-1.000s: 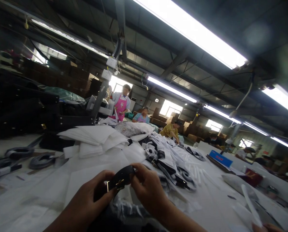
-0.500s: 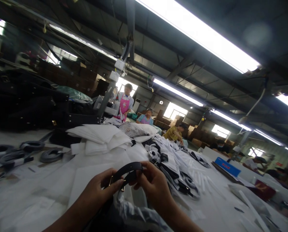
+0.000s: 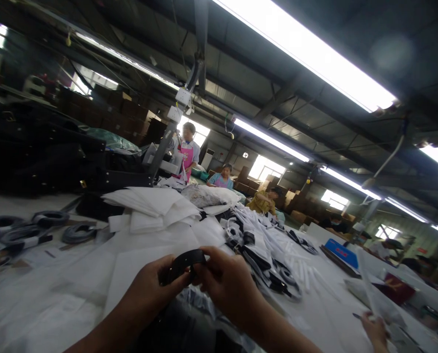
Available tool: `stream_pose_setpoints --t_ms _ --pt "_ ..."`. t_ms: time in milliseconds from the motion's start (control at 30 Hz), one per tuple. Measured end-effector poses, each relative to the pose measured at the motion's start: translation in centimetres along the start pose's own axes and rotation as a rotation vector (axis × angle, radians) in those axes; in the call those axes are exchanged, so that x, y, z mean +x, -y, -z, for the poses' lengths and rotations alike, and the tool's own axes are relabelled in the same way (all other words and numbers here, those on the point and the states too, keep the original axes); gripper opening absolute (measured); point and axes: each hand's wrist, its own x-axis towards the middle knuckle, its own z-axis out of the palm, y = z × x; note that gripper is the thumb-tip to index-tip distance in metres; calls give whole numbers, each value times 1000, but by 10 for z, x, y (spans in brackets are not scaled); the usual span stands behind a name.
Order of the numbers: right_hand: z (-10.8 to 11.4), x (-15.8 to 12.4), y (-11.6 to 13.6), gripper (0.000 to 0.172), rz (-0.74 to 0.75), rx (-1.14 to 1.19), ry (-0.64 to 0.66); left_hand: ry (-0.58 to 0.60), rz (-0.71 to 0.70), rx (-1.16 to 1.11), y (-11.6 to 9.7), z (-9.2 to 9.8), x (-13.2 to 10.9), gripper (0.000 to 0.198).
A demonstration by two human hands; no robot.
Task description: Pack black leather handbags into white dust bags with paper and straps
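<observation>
A black strap (image 3: 186,259) with punched holes arches between my two hands. My left hand (image 3: 155,280) pinches its left end between thumb and fingers. My right hand (image 3: 226,277) grips the other end, with the fingertips partly hidden behind the strap. Below my hands is a dark bag-like item (image 3: 182,323) with clear plastic on it, mostly covered by my wrists. Stacked white sheets (image 3: 156,208) lie just beyond my hands on the white table. To their right is a heap of black straps and white strips (image 3: 259,250).
Rolled dark straps (image 3: 78,233) lie at left, before piled black bags (image 3: 50,157). A blue box (image 3: 342,252) stands at right. Another person's hand (image 3: 375,329) holds a long white strip at lower right. A slanted metal post (image 3: 162,152) rises beyond the table.
My hands have drawn slightly closer and the strap's loop is smaller, its gold buckle no longer visible. At lower right another person's hand has appeared, lifting a white strip.
</observation>
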Motion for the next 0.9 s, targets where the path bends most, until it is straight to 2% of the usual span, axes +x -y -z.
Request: stream_pose_setpoints --t_ms 167,367,500,567,700,733,767,833,900 --pt "4 4 11 18 36 -48 59 -15 5 -107 2 -3 -2 37" --pt "2 3 18 14 14 -139 47 -38 -48 -23 10 0 -9 29" --pt "2 2 17 11 30 -111 152 7 -66 59 20 4 -11 35" --pt "2 1 14 21 80 -75 192 -9 -120 156 25 7 -10 31" --pt "-3 -1 -1 65 209 -149 30 -29 -227 94 29 12 -7 38" --pt "-6 -1 -5 73 206 -121 36 -13 -238 55 30 13 -6 40" --pt "-8 0 -9 75 181 -63 82 7 -241 19 31 14 -6 42" --pt "-12 0 -15 70 101 70 184 52 -229 -13 33 15 -8 44" --pt "-14 2 -17 66 54 131 229 88 -205 6 33 17 -12 45"
